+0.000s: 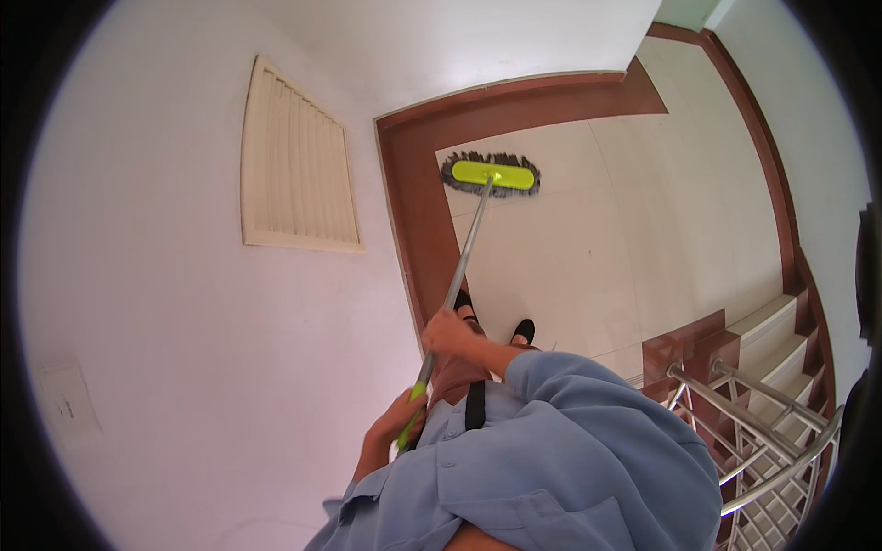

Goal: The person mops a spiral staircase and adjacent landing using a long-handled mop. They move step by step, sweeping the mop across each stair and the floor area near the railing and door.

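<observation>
A flat dust mop [493, 175] with a lime-green plate and a dark grey fringe lies on the pale tiled floor [551, 255]. Its fringe reaches the reddish-brown tile border [417, 186] on the left. From the plate a grey metal pole [467, 248] slants back towards my body. My right hand [451, 334] is wrapped around the middle of that pole. Lower down, my left hand [402, 417] grips the green end section of the handle, close to my waist. Fingers hide parts of the pole at both grips.
A white wall [172, 330] with a louvred vent [303, 165] runs close on my left. To the right, a stainless-steel railing [751, 413] borders stairs [772, 327]. My black shoes [524, 332] stand on the floor behind the mop head. Another wall [482, 41] rises beyond the border.
</observation>
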A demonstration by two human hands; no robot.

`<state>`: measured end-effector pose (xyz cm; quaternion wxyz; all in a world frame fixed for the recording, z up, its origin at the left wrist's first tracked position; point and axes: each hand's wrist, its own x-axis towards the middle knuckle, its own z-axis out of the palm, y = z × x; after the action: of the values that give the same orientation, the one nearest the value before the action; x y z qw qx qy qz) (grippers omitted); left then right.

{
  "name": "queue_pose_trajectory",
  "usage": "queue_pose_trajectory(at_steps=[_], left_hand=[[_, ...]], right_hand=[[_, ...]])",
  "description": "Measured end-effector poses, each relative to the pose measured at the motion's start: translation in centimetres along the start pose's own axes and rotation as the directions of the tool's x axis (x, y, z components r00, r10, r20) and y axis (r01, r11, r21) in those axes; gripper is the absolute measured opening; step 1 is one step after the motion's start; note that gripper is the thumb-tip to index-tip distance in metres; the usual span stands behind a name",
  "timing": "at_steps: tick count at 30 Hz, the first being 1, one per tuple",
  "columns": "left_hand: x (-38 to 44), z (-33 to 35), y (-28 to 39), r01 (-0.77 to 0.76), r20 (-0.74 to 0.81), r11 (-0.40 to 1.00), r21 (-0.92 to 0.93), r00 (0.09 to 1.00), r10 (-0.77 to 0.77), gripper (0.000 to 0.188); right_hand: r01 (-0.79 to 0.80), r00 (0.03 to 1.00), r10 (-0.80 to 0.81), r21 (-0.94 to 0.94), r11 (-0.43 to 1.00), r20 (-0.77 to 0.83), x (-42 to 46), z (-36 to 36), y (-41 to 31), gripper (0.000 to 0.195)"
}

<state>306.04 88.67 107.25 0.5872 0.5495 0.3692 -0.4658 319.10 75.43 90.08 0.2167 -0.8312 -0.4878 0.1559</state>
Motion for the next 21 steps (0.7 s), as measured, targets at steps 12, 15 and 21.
queue_pose_trajectory(at_steps=[12, 15, 21], left_hand=[[-5.3, -1.4, 2.4, 0.154, -0.117, 0.962, 0.227, 0.985, -0.13, 0.024], [0.4, 1.2, 6.4, 0.032, -0.006, 0.952, 0.304, 0.999, -0.032, 0.025], [10.3, 9.2, 9.7, -0.2, 0.215, 0.97, 0.139, 0.962, 0.168, 0.026]], right_hand=[[-0.03, 0.988, 0.013, 0.106, 0.994, 0.157, -0.6, -0.4, -2.9, 0.029], [-0.097, 0.99, 0.103, -0.071, 0.993, 0.095, -1.3, -1.4, 3.9, 0.018], [-0.581, 0.813, 0.582, 0.064, 0.811, -0.001, -7.1, -3.2, 14.4, 0.026]])
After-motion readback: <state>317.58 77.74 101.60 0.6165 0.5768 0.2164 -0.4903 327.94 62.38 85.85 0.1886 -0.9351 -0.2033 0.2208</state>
